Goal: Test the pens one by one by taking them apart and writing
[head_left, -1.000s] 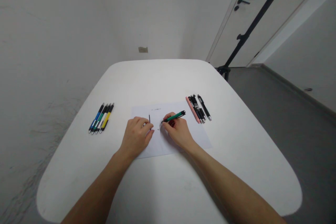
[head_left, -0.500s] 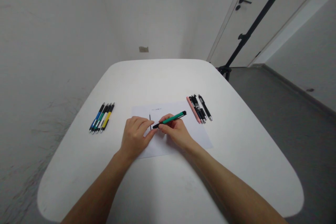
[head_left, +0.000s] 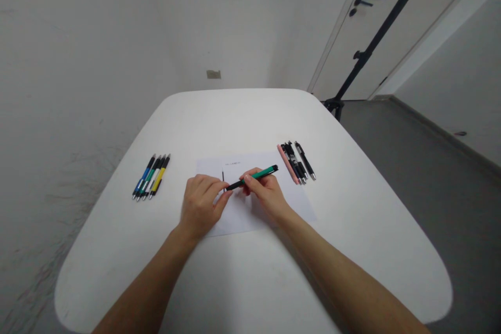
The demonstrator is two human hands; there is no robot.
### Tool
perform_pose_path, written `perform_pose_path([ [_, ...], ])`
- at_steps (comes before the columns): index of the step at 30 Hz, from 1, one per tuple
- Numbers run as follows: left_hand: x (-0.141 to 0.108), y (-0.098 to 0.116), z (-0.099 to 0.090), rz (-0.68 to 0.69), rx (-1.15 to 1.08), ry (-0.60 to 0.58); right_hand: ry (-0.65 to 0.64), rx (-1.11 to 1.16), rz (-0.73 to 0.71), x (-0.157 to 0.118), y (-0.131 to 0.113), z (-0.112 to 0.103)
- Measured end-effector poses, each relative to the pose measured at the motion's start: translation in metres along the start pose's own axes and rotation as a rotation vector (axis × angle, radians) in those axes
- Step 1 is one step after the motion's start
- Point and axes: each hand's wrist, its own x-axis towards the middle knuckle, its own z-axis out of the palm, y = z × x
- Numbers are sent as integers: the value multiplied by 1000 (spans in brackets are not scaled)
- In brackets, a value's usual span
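A green and black pen [head_left: 258, 175] is held above a white sheet of paper [head_left: 250, 219], tilted with its green end up to the right. My right hand [head_left: 266, 192] grips it around the middle. The fingertips of my left hand [head_left: 203, 201] pinch the black tip end of the same pen. A thin dark refill [head_left: 223, 175] lies on the paper just beyond my left fingers, partly hidden by them. Small writing [head_left: 233, 163] shows near the paper's top edge.
Several coloured pens [head_left: 152, 177] lie side by side on the left of the white table [head_left: 235, 120]. To the right are a pink pen [head_left: 287, 164] and several black pens [head_left: 298, 163]. Behind the table's right corner stands a black pole [head_left: 368, 52] with a colourful wheel.
My left fingertips have closed on the black end of the pen. The fingers of my right hand have shifted up along the pen, which has moved slightly left at its tip.
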Motion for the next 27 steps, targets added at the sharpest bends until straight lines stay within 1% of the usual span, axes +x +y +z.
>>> perform_pose_path([
  [4, 0, -1, 0, -9, 5, 2, 53, -21, -5, 2, -1, -4],
  [8, 0, -6, -1, -59, 27, 24, 197, 13, -46, 6, -2, -13],
  [10, 0, -7, -1, -95, 42, 37, 212, 28, -64, 8, -2, -17],
  [13, -1, -8, 0, -124, 71, 25, 225, 73, -46, 9, -2, -17],
  [18, -2, -7, 2, -117, 115, -8, 257, 107, 20, 9, -2, -13],
  [21, -2, -6, 2, -111, 145, -11, 252, 129, 42, 8, -4, -11],
  [27, 0, -2, 3, -100, 218, -63, 259, 62, 46, 8, -2, -11],
])
